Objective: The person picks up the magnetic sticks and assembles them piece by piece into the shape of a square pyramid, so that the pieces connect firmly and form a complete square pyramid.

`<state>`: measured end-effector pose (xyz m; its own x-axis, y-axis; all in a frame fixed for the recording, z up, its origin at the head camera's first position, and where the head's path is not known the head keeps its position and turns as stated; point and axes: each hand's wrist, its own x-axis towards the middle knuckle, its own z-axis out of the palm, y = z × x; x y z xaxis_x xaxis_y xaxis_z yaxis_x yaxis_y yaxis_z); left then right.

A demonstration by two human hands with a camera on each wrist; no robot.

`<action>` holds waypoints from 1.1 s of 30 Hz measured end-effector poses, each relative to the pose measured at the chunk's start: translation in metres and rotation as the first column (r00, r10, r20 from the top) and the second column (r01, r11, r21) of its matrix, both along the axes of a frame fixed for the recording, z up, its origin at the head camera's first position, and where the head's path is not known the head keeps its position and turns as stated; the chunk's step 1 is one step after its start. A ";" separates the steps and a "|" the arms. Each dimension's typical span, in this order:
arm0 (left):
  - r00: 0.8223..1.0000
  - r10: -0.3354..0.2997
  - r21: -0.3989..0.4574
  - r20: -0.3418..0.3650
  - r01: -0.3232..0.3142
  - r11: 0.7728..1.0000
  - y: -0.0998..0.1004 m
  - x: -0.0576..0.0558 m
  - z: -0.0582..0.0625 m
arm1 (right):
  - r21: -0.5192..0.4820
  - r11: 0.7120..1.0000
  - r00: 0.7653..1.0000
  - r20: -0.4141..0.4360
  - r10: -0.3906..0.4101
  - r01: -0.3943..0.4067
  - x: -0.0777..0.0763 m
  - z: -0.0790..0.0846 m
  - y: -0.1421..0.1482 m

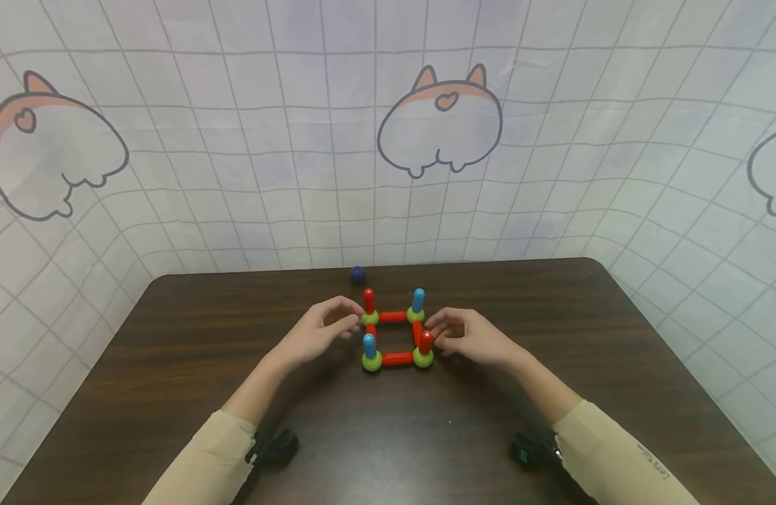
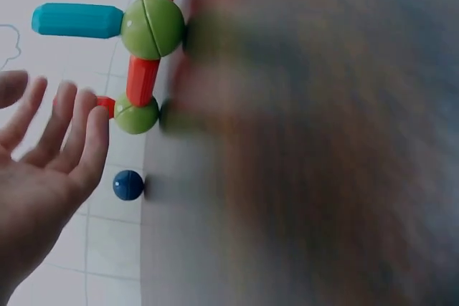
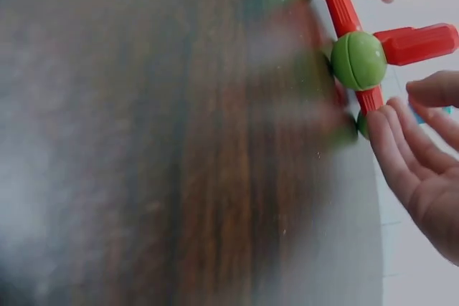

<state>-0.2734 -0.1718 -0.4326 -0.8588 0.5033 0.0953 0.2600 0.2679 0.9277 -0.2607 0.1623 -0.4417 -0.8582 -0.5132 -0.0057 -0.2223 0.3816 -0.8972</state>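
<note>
A square frame of red rods point(image 1: 397, 358) and green balls point(image 1: 371, 362) lies on the dark table point(image 1: 192, 344). Upright from its corners stand two blue rods point(image 1: 369, 345) and two red rods point(image 1: 369, 300), alternating round the square. My left hand point(image 1: 321, 324) is beside the back left corner, its fingers loosely extended with the thumb apart. At the right side, my right hand point(image 1: 470, 335) has its fingertips close to the side rod. In the right wrist view its fingers point(image 3: 401, 145) are gently bent, thumb away from them, and grip nothing.
A dark blue ball point(image 1: 358, 275) sits at the table's back edge, behind the frame. A white grid-patterned curtain point(image 1: 287, 175) with cartoon animals surrounds the back and sides. Dark wrist devices point(image 1: 277, 447) hang below both sleeves.
</note>
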 end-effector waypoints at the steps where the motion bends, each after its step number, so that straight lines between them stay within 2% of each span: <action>1: 0.999 -0.033 -0.004 -0.005 0.033 0.999 -0.001 0.002 0.000 | 0.012 1.000 1.000 -0.020 0.015 -0.015 0.001 0.001 0.001; 5: 0.989 -0.143 -0.054 -0.043 0.141 0.989 -0.007 0.008 0.000 | 0.039 0.998 0.996 -0.075 0.058 -0.055 0.007 0.004 0.001; 9: 0.981 -0.189 -0.089 -0.046 0.184 0.979 -0.007 0.014 0.001 | 0.025 0.998 0.995 -0.082 0.064 -0.062 0.010 0.005 -0.002; 17: 0.979 -0.198 -0.091 -0.051 0.192 0.977 -0.003 0.019 0.002 | 0.008 0.998 0.996 -0.065 0.055 -0.055 0.016 0.008 -0.006; 23: 0.974 -0.212 -0.099 -0.078 0.204 0.974 0.001 0.017 -0.001 | 0.029 0.999 0.995 -0.087 0.041 -0.039 0.017 0.008 -0.008; 33: 0.978 -0.199 -0.148 -0.066 0.188 0.971 0.004 0.015 -0.001 | 0.073 0.997 0.992 -0.126 0.026 -0.017 0.015 0.010 -0.011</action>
